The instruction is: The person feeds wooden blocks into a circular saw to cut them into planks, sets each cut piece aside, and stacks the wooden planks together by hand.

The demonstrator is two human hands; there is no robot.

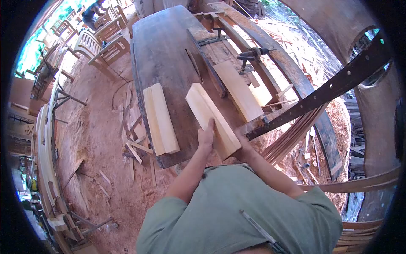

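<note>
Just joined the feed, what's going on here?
The person's left hand grips a pale wooden block at the near end of a dark workbench; the right hand is by the block's near end, partly hidden. A similar wooden piece lies on the workbench to the left, a pale board to the right.

Around my dark worktop I see a reddish floor, littered with wood scraps on the left. Slatted wooden chairs stand at far left, with bright daylight beyond; greenery shows far right. Boards lie stacked near right.
</note>
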